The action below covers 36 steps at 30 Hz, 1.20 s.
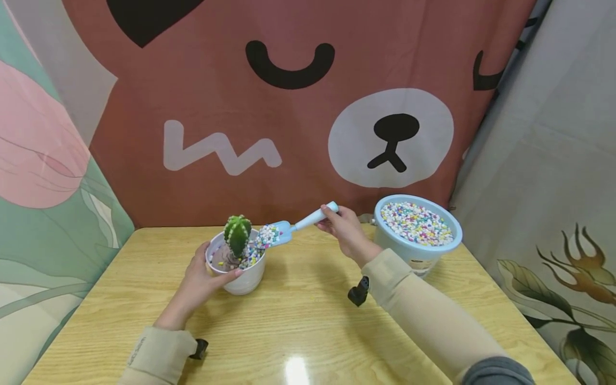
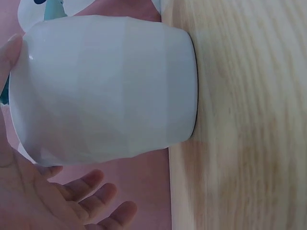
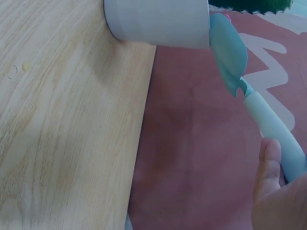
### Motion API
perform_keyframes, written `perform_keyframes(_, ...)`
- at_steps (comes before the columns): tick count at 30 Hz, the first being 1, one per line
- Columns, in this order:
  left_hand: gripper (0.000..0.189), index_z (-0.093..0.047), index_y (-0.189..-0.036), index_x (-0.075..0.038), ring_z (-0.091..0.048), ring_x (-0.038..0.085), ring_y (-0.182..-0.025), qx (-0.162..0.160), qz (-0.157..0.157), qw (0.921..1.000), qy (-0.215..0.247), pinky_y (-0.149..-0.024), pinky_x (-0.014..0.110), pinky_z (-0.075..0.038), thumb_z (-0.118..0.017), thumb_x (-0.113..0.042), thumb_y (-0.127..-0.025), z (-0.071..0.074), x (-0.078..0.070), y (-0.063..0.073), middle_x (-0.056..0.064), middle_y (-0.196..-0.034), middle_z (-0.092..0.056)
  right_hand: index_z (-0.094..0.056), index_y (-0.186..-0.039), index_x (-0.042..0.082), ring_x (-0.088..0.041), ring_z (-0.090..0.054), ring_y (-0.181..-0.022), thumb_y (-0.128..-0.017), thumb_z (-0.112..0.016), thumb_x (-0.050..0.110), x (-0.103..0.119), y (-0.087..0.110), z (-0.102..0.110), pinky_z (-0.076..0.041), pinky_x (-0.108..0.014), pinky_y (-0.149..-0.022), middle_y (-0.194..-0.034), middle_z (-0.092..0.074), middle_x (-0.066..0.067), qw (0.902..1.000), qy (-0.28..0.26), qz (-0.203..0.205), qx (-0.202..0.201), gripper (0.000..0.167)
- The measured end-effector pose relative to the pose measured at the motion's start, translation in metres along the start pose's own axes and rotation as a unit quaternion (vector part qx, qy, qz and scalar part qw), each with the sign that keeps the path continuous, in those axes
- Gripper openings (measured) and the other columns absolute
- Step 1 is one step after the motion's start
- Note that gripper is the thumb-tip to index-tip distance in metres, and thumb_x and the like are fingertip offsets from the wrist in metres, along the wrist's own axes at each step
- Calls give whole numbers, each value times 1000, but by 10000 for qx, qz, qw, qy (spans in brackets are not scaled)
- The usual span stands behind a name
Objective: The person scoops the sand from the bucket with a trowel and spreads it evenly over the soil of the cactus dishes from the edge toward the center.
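A green cactus (image 1: 238, 236) stands upright in a white flowerpot (image 1: 246, 282) on the table, with grey soil partly covered by coloured pebbles. My left hand (image 1: 198, 284) holds the pot at its left side, thumb across the front near the rim; in the left wrist view its other fingers (image 2: 98, 201) spread beside the pot. My right hand (image 1: 347, 231) grips the handle of a light-blue small shovel (image 1: 313, 218). White and coloured pebbles (image 1: 268, 235) fill the shovel's blade, which tips down over the pot's right rim. The right wrist view shows the blade's underside against the rim.
To the right, close by my right forearm, a light-blue bucket (image 1: 397, 240) holds many coloured pebbles (image 1: 416, 223). The wooden table (image 1: 298, 321) ends at the back against a brown printed cloth (image 1: 298, 198). Dark wrist cameras hang under both wrists.
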<state>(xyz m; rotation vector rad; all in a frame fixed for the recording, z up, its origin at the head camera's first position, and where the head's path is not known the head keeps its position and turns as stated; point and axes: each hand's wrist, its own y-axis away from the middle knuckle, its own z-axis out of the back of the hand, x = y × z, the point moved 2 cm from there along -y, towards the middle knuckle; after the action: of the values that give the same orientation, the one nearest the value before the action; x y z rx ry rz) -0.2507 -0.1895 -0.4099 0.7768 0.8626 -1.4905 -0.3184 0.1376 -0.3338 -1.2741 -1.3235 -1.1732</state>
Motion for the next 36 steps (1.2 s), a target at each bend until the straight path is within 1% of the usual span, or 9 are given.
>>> perform_keyframes(4,115,-9,-162,3,-22,48,-149,136,-39,9999,-59,-118,65,-23,-85,-38,-86,4,1,-1,31,-162,-23,-61,-124,-7,-15,-68,-86,-108,-57,23,2,0,-1,-58,-27,-87,-108,-66,-15,9999,121,49,-5,34)
perform_keyframes(10,120,0,-163,2,-16,51,-150,424,146,9989,-119,-117,68,-22,-84,-40,-87,8,1,-2,33,-165,-13,-62,-125,-6,-16,-67,-86,-108,-58,24,4,0,-4,-55,-37,-97,-111,-66,-16,9993,378,72,-30,35)
perform_keyframes(17,120,2,-163,2,-14,52,-151,574,190,9982,-31,-117,69,-19,-83,-39,-88,11,1,-2,34,-165,-11,-61,-125,-6,-16,-66,-87,-108,-57,23,6,0,-5,-58,-30,-89,-112,-67,-16,9987,494,79,-42,34)
perform_keyframes(20,120,3,-163,1,-12,52,-151,583,193,9981,96,-118,68,-17,-83,-35,-88,10,-1,-1,34,-165,-9,-62,-124,-6,-17,-66,-88,-108,-57,23,5,0,-4,-57,-30,-89,-111,-67,-17,9988,481,81,-20,34)
perform_keyframes(23,120,5,-162,3,-11,51,-152,460,160,9986,224,-119,67,-16,-83,-31,-88,7,-4,1,34,-165,-8,-61,-124,-6,-16,-67,-88,-108,-57,23,4,1,-4,-57,-31,-90,-111,-67,-16,9990,433,53,-11,34)
perform_keyframes(25,120,4,-162,5,-13,51,-151,287,131,9994,160,-120,66,-16,-84,-31,-87,4,-7,3,35,-165,-10,-61,-124,-7,-16,-67,-88,-108,-57,23,4,2,-4,-57,-31,-91,-112,-67,-16,9992,402,30,1,34)
perform_keyframes(28,122,0,-160,9,-18,52,-149,-86,117,9997,-183,-119,65,-20,-85,-36,-85,-1,-13,6,37,-162,-16,-60,-125,-7,-16,-67,-89,-108,-57,22,4,3,-4,-57,-30,-91,-114,-66,-17,9992,400,48,37,33)
perform_keyframes(31,126,-4,-160,11,-23,52,-148,-405,164,9976,-529,-118,64,-24,-87,-43,-82,-7,-17,7,38,-161,-21,-60,-124,-7,-17,-67,-90,-108,-57,21,5,4,-3,-57,-31,-91,-115,-66,-18,9988,452,148,86,32)
perform_keyframes(36,125,-8,-160,11,-26,53,-146,-596,250,9949,-778,-117,65,-27,-87,-47,-81,-14,-16,7,37,-160,-23,-61,-122,-6,-18,-67,-92,-108,-58,22,7,4,-3,-57,-34,-94,-115,-66,-17,9980,543,267,155,32)
